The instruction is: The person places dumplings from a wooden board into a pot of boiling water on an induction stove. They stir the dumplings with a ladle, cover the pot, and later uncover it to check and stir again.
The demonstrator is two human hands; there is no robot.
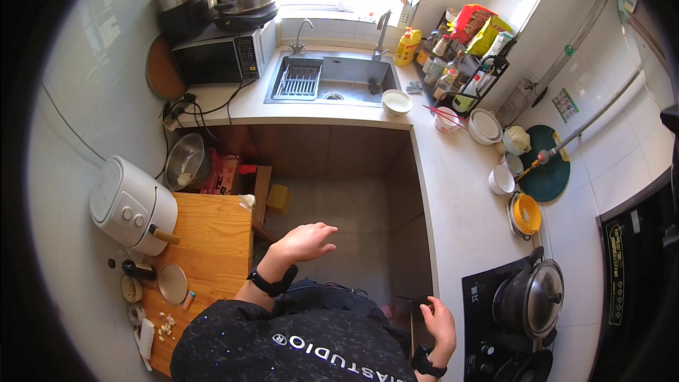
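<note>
My left hand (305,244) is in front of my body above the floor, holding nothing, its thumb apart from the fingers. My right hand (439,321) is low at the front edge of the white countertop (451,191), left of the black gas hob (477,297). Its fingers are bent beside a thin dark edge; whether they grip it I cannot tell. On the hob stands a dark pot (509,302) with a glass lid (545,297). Nearest my left hand is the wooden table (212,239), bearing a white air fryer (135,207), a round plate (172,283) and garlic cloves (166,327).
Ahead, a steel sink (350,82) is set in the counter, with a white bowl (397,102) at its corner. A microwave (212,58) carries stacked pans. Bottles fill a black rack (488,82). Bowls line the right wall near a green cutting board (551,170). A wok (522,369) sits behind the pot.
</note>
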